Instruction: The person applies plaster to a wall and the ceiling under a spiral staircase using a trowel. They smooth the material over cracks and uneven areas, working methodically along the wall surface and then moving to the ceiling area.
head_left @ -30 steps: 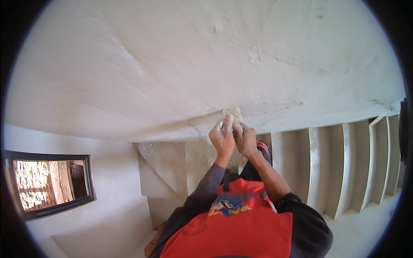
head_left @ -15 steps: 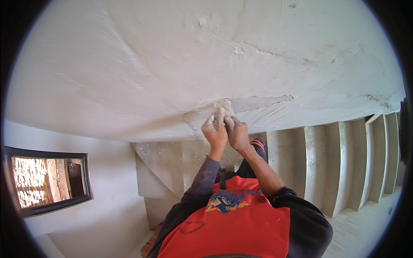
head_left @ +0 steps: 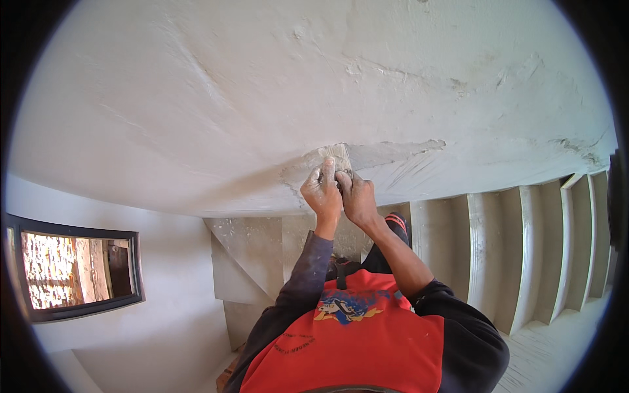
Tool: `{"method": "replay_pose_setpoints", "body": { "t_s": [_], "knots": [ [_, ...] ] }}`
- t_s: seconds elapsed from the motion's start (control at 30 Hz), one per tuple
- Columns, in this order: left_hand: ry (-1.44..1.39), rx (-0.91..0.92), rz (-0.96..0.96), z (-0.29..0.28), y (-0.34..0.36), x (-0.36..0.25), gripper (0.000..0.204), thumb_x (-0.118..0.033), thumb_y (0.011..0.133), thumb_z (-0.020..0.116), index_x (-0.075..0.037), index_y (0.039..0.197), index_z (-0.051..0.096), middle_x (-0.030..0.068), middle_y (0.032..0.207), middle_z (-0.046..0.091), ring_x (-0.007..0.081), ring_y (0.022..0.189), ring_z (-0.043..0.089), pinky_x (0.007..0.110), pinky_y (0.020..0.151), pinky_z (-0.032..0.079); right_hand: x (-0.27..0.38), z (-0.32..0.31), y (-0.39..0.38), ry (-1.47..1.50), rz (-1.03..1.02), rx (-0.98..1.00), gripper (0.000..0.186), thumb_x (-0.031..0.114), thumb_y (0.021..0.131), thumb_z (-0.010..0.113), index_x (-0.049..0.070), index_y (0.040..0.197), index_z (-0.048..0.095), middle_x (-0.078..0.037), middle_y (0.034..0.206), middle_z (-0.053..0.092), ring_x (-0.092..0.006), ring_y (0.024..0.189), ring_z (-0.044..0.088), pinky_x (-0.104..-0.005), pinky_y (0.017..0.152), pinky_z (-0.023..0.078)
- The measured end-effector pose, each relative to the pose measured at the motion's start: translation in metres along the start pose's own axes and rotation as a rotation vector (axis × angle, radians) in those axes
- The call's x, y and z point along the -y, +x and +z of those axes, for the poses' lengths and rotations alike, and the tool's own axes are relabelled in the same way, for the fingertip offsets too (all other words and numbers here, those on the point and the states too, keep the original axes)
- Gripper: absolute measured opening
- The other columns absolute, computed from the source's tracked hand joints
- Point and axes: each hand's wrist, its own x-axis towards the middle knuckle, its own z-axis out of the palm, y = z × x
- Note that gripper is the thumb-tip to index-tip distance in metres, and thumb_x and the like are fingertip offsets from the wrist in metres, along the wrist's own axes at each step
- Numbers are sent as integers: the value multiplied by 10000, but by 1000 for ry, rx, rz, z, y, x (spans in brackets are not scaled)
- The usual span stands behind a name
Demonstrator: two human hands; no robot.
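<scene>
My left hand (head_left: 322, 190) and my right hand (head_left: 358, 198) meet in front of a pale plastered wall (head_left: 249, 85). Between their fingers is a putty knife (head_left: 335, 152), its flat blade smeared with whitish filler. Fingers of both hands are closed around its lower part, so the handle is hidden. Its blade lies at the left end of a damp-looking grey patch (head_left: 393, 152), which runs to the right along the wall. Whether the edge presses on the surface is hard to tell. White filler coats my fingers, most heavily on the left hand.
Grey concrete stairs (head_left: 487, 252) run off to the right below the wall. One dark shoe with red stripes (head_left: 397, 221) stands on a step. At the left a dark-framed window (head_left: 82, 267) opens in a white wall. Rough, cracked plaster (head_left: 580, 147) shows at far right.
Both hands have shifted slightly up and left with the putty knife, and the blade now shows more of its streaked face. The view has also shifted a little.
</scene>
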Motion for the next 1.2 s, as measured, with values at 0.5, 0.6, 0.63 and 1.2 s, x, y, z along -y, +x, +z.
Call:
{"method": "replay_pose_setpoints", "body": {
  "t_s": [0.5,0.6,0.63,1.2],
  "knots": [
    [110,29,76,-1,10,-25,384,-235,889,604,38,622,562,18,580,521,74,566,428,277,512,381,6,2,13,-113,-153,-74,222,142,914,429,39,942,624,-194,783,618,-374,698,612,-453,667,472],
    [147,34,-37,-1,-3,-9,425,-248,891,607,33,580,541,5,542,493,83,554,447,282,497,374,-8,-1,-1,-79,-139,-25,229,170,920,443,46,954,633,-195,751,619,-368,673,613,-441,649,477],
    [177,42,-66,-1,-4,-7,429,-247,893,606,31,574,539,2,537,492,86,551,450,282,494,373,4,-7,-1,-117,-167,-40,234,180,924,446,47,959,636,-198,741,619,-370,670,613,-440,644,478],
    [160,389,104,4,-10,4,275,-201,901,596,54,805,638,40,620,571,74,581,468,260,515,389,-13,-6,-14,508,147,-171,456,316,979,392,-51,749,535,-105,529,498,-150,459,480,-341,455,393]
  ]
}}
